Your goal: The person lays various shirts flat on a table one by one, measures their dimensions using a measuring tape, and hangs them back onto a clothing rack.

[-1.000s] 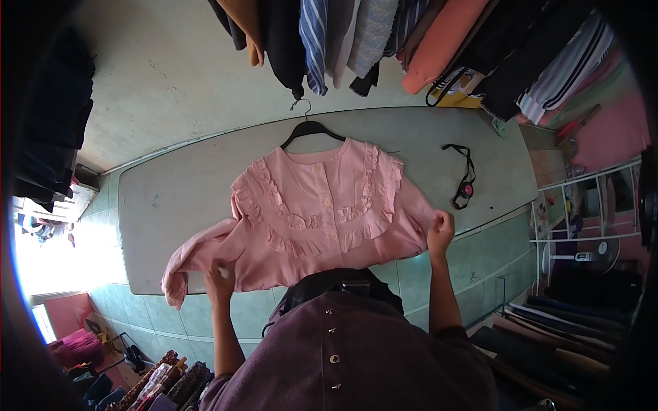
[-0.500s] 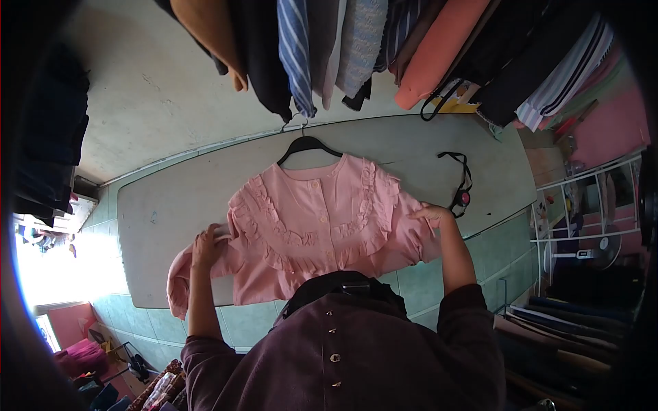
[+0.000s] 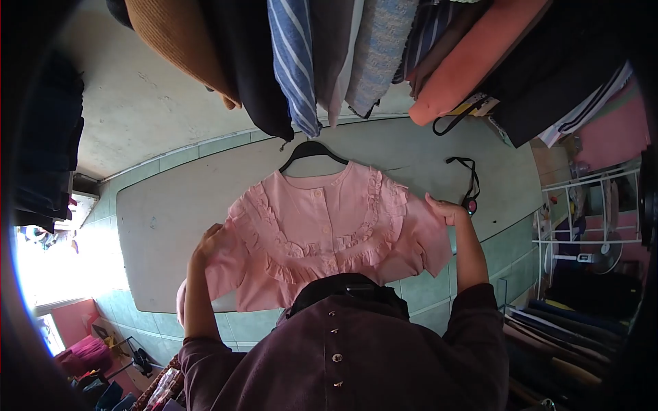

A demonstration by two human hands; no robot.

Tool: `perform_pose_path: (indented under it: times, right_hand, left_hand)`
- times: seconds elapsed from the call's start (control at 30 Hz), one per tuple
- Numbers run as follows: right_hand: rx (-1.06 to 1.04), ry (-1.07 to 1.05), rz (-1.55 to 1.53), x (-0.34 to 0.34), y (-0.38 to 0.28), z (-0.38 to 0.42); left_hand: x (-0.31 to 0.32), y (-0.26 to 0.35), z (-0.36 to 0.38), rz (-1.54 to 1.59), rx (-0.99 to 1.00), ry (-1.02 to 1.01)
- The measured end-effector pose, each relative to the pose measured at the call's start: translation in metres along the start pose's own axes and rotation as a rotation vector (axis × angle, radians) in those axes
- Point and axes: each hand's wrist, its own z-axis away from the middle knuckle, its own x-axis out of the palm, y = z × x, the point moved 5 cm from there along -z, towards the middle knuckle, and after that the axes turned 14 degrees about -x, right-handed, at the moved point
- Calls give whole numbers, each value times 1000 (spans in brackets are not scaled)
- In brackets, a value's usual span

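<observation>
A pink blouse (image 3: 298, 212) with a ruffled yoke and front buttons lies spread on a grey table, on a black hanger (image 3: 314, 149) whose shoulders sit inside the neckline. My left hand (image 3: 210, 242) is closed on the sleeve at the left, and part of that sleeve hangs behind my forearm. At the other side, my right hand (image 3: 447, 209) grips the upper edge of the opposite sleeve, its thumb raised along the cloth. The blouse's lower part is hidden behind my body.
The grey table (image 3: 171, 205) has a black strap with a small round pink-faced device (image 3: 470, 204) near its right end. Hanging clothes (image 3: 295, 68) crowd the far side overhead. A white wire rack (image 3: 582, 241) stands at the right.
Both hands have shifted with the sleeves: the right one outward and slightly up, drawing that sleeve wider. The left sleeve is spread flatter. The hanging clothes appear closer as the view has moved forward.
</observation>
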Motion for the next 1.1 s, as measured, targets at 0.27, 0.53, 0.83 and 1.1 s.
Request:
perform_pose_path:
  times: [0.27, 0.53, 0.83, 1.1]
  right_hand:
    - [-171, -85, 204, -17, -10, -8]
    - [-129, 11, -89, 17, -33, -2]
    - [-989, 657, 879, 9, -42, -3]
    - [-960, 1144, 1101, 68, -39, 44]
  left_hand:
    - [-28, -10, -22, 21, -101, 221]
    - [-18, -8, -28, 192, -62, 216]
    - [-5, 6, 15, -73, 386, 881]
    - [21, 23, 30, -387, 224, 1078]
